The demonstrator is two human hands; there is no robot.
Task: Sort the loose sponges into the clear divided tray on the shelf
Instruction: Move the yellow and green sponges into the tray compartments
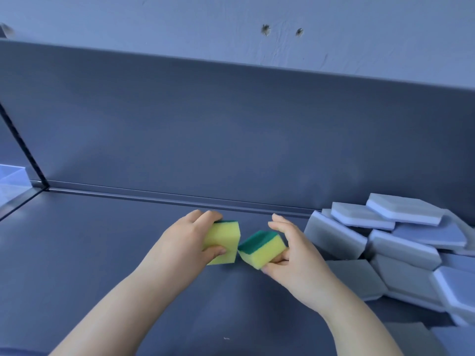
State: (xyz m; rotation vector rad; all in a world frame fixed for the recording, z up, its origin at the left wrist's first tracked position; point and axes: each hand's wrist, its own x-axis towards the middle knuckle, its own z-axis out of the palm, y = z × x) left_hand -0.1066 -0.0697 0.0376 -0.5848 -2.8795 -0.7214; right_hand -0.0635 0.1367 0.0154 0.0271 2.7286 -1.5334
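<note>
Well, both hands are busy over the dark shelf [102, 265]. The left hand [189, 238] grips a yellow sponge [223, 244], thumb on the near side and fingers curled over the far edge. The broad yellow face is turned up toward the camera. The green scouring layer shows only as a thin strip along the far edge, right by the fingertips.

The right hand [295, 258] pinches a second yellow sponge [264, 250] by its right end, thumb low and near, the upper fingers loosely spread above it. That one sits tilted, green layer facing up and to the left, yellow foam below. The two sponges meet corner to corner in the gap between the hands (touching or a hair apart, I cannot tell). Whether either rests on the shelf is also unclear.

Just right of the right hand lies a loose heap of grey sponges [385, 242] with pale faces, stacked and leaning at all angles and running off the frame edge. Well away to the left of the left hand, a corner of the clear tray [12, 176] peeks in; its compartments cannot be made out. Beyond both hands rises the dark back panel [205, 124], with a pale wall [180, 16] above it.
</note>
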